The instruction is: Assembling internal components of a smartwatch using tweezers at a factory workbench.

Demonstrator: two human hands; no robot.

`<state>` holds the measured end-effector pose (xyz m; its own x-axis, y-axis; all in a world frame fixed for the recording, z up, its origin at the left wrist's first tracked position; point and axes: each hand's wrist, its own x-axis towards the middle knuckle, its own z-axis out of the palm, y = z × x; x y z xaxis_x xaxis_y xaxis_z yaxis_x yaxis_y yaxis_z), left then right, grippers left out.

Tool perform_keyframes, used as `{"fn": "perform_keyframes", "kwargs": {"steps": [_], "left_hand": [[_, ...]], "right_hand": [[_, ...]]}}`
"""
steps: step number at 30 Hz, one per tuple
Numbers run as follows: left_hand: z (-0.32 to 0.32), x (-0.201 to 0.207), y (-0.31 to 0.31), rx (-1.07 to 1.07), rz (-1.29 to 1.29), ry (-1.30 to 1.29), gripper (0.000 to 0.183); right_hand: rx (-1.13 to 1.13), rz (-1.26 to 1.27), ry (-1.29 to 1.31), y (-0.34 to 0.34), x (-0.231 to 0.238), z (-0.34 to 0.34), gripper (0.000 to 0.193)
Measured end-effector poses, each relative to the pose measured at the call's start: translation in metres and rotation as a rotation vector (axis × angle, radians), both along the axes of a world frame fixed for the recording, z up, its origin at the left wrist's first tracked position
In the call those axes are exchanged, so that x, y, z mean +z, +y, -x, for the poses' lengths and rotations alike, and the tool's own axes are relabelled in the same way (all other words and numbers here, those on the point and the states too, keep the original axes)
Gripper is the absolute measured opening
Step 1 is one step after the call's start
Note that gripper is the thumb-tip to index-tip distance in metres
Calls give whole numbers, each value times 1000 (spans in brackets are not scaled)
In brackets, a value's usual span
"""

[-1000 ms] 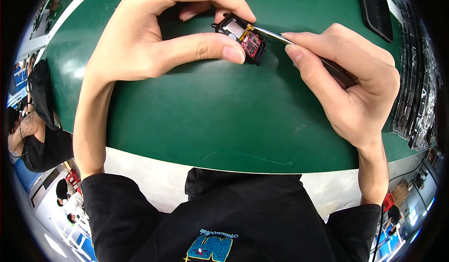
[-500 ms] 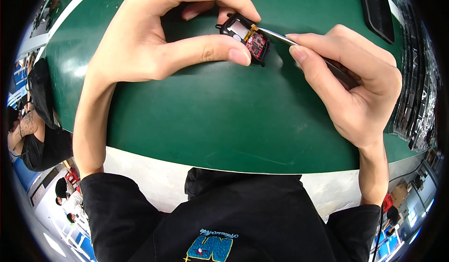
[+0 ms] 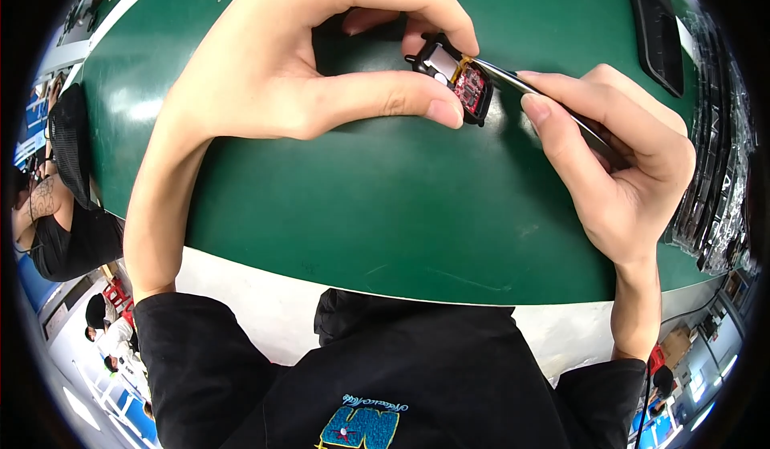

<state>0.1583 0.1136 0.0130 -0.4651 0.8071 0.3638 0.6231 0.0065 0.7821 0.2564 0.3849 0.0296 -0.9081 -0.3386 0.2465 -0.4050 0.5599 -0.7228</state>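
So, two hands busy: the left hand (image 3: 297, 88) pinches one small black casing (image 3: 455, 76) above the green table (image 3: 385, 208), one red circuit board (image 3: 472, 91) bared inside; the right hand (image 3: 622, 152) firmly clasps one slim metal tool (image 3: 507, 76), tip at the casing.

The left hand (image 3: 269, 68), cropped by the upper edge, conceals part of the black case (image 3: 483, 118); components on the red circuit board (image 3: 473, 92) are too small to identify. The right hand (image 3: 634, 160) hides the rear of the slim metal tool (image 3: 501, 74). Detail in the plastic-wrapped strips (image 3: 712, 144) is indistinct.
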Motion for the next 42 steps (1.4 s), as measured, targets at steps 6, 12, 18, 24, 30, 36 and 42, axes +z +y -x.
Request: {"fn": "perform_keyframes", "kwargs": {"steps": [6, 12, 18, 24, 30, 36, 42], "left_hand": [[-8, 15, 0, 109, 258, 108, 53], [-5, 17, 0, 102, 278, 136, 58], [-11, 18, 1, 129, 268, 108, 59], [-11, 13, 4, 120, 204, 72, 56], [-8, -1, 6, 63, 24, -98, 39], [-11, 15, 6, 101, 217, 93, 53], [-8, 18, 6, 63, 266, 186, 50]], "right_hand": [[-12, 37, -32, 2, -6, 1, 19], [-11, 40, -52, 5, -1, 1, 17], [-8, 49, -47, 5, -4, 1, 17], [-7, 23, -65, 6, -1, -1, 18], [8, -13, -27, 8, -3, 0, 19], [8, 13, 1, 4, -4, 0, 19], [-28, 47, -19, 2, -4, 0, 19]]}}
